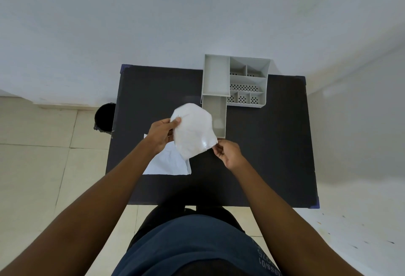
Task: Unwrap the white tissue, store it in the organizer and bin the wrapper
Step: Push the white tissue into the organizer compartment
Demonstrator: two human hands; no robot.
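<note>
A glossy plastic-wrapped white tissue pack (194,130) is held up above the black table (263,155). My left hand (161,132) pinches its upper left edge with thumb and fingers. My right hand (226,152) pinches its lower right corner. A flat white sheet (168,163), tissue or paper, lies on the table under the pack and my left wrist. The grey organizer (234,81) stands at the table's far side, its long open tray (215,116) reaching toward the pack. A black bin (105,117) sits on the floor left of the table.
The organizer has several small perforated compartments (243,87) on its right half. A white wall rises just behind the table. Pale tiled floor (43,166) surrounds it. My dark shirt fills the bottom of the view.
</note>
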